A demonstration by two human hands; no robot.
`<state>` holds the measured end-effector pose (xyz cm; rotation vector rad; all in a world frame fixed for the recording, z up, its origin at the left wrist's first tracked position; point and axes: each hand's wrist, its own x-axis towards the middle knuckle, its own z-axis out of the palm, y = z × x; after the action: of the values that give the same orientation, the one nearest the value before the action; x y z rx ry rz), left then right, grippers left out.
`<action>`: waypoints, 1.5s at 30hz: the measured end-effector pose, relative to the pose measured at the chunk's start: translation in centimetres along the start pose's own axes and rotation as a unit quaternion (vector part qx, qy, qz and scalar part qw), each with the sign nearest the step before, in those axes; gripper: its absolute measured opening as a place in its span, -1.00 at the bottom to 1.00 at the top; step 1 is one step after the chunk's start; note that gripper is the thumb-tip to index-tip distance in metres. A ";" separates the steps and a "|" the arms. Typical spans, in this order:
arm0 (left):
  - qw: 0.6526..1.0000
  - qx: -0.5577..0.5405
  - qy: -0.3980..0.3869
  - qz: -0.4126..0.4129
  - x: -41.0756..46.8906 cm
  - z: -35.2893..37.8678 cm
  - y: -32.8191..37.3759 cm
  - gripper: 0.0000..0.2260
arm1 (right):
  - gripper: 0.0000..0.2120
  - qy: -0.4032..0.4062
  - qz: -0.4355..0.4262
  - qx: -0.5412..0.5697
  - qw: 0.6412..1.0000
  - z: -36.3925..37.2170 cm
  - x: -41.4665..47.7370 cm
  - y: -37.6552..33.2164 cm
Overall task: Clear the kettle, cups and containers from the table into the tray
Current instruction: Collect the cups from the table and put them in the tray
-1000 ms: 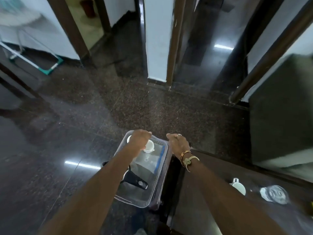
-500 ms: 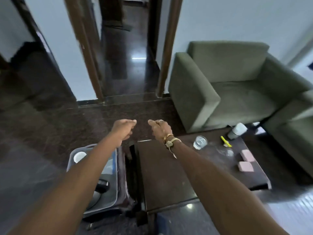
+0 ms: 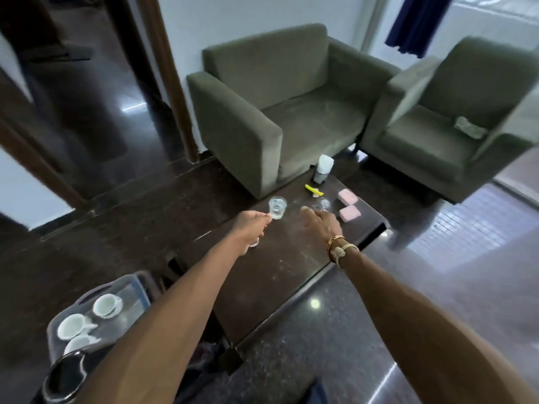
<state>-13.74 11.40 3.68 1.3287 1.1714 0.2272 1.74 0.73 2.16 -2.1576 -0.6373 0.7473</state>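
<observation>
The dark low table [image 3: 262, 275] holds a clear glass [image 3: 277, 207] at its far side. My left hand [image 3: 250, 226] reaches over the table, its fingertips right at the base of that glass and holding nothing. A small white object [image 3: 254, 244] peeks out under this hand. My right hand [image 3: 320, 223] hovers palm down, empty, just before a second clear glass [image 3: 324, 203]. At lower left, the tray [image 3: 137, 282] holds three white cups [image 3: 106, 304] and the dark kettle [image 3: 62, 377].
At the table's far end stand a white-topped container [image 3: 323, 169], a yellow item [image 3: 313, 190] and two pink blocks [image 3: 349, 213]. Two green armchairs [image 3: 280, 112] sit close behind the table. Glossy dark floor surrounds it; a doorway is at left.
My view swung right from the tray to the table. Both hands left the tray and moved forward over the table to the two glasses.
</observation>
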 end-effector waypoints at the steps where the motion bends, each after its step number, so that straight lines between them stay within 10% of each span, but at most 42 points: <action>1: 1.000 0.011 -0.015 0.000 0.2 2.0 0.2 -0.87 | -0.49 0.007 0.008 0.004 1.000 -1.5 0.4 1.3; 14: 0.987 0.080 -0.138 -0.009 1.8 25.3 5.0 -0.89 | -0.66 0.110 0.099 0.082 0.986 -19.4 3.8 15.3; 23: 0.971 0.130 -0.199 -0.019 4.4 34.4 6.0 -0.89 | -0.43 0.148 0.134 0.099 0.975 -26.0 6.8 21.9; 39: 0.975 0.090 -0.202 -0.009 14.6 37.0 16.2 -0.86 | -0.66 0.125 0.127 0.075 0.981 -30.5 20.6 17.3; 45: 0.987 0.060 -0.136 -0.054 18.5 33.8 15.1 -0.90 | -0.48 0.048 0.123 0.054 0.990 -27.2 26.1 17.0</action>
<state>27.39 8.15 -0.07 1.3476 1.0335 -0.1031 42.09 -5.93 -4.15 -2.1800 -0.2771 0.7821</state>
